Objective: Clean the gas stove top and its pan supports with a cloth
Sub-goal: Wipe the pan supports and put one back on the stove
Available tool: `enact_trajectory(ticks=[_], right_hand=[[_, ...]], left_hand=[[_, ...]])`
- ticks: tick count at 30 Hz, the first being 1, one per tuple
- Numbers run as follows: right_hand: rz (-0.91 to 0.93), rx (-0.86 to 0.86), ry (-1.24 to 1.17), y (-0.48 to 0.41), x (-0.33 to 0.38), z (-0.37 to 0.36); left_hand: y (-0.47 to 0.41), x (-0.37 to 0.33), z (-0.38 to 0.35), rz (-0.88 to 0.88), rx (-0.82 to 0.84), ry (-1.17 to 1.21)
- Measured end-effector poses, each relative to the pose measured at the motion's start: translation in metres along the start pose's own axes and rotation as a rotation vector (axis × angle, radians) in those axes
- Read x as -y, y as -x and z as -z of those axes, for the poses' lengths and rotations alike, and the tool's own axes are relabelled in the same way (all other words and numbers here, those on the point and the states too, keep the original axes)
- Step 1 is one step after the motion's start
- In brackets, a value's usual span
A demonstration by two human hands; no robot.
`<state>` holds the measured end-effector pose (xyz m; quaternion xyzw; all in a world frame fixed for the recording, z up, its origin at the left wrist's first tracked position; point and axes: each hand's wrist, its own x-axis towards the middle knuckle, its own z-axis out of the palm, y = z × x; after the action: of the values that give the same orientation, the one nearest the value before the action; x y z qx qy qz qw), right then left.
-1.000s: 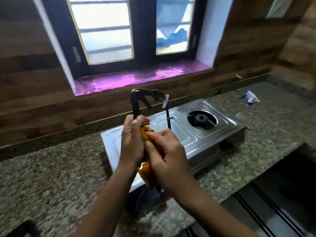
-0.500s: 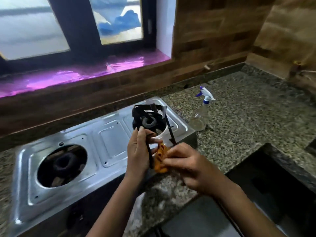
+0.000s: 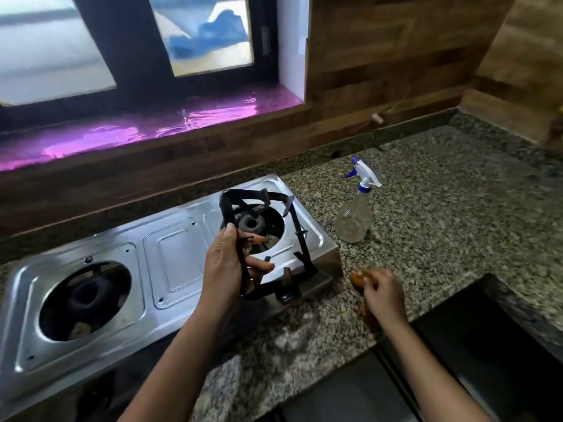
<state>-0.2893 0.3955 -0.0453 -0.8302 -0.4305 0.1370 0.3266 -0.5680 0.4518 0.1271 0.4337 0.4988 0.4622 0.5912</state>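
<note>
Now, above the right burner (image 3: 253,223) of the gas stove (image 3: 170,257), the left hand (image 3: 225,266) has its grip curled round a tilted black pan support (image 3: 227,208), while over the worktop (image 3: 441,239) beside it the right hand (image 3: 384,295) seemingly pinches an orange cloth (image 3: 357,279) near a spray bottle (image 3: 353,222).

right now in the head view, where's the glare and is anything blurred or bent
Head view: magenta glare on the window sill and bright streaks on the steel stove top; head view: the wide lens bows the countertop edge; head view: the right hand and cloth are slightly blurred, the pan support in the left hand sharper.
</note>
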Motion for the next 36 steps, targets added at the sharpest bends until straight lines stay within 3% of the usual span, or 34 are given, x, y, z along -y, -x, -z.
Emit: enact_trajectory(ticks=[3, 6, 8, 11, 16, 20, 28, 36], right_hand=[[0.045, -0.027, -0.366, 0.004, 0.052, 0.018], [0.298, 0.144, -0.666, 0.012, 0.107, 0.031], [0.458, 0.225, -0.581, 0.008, 0.120, 0.021], [0.548, 0.159, -0.443, -0.009, 0.128, -0.003], [0.541, 0.243, -0.294, -0.042, 0.155, -0.019], [0.580, 0.147, -0.158, -0.066, 0.172, -0.029], [0.575, 0.126, -0.064, -0.092, 0.179, -0.046], [0.585, 0.128, -0.021, -0.097, 0.178, -0.046]], left_hand=[[-0.005, 0.008, -0.003, 0.042, -0.005, 0.054], [-0.012, 0.012, -0.007, 0.098, -0.022, 0.165], [-0.019, 0.013, -0.009, 0.114, -0.054, 0.261], [-0.033, 0.014, -0.008, 0.116, -0.102, 0.380], [-0.061, 0.017, -0.003, 0.122, -0.150, 0.471], [-0.092, 0.025, -0.005, 0.191, -0.155, 0.557], [-0.130, 0.033, -0.009, 0.317, -0.208, 0.685], [-0.136, 0.038, -0.008, 0.432, -0.269, 0.654]])
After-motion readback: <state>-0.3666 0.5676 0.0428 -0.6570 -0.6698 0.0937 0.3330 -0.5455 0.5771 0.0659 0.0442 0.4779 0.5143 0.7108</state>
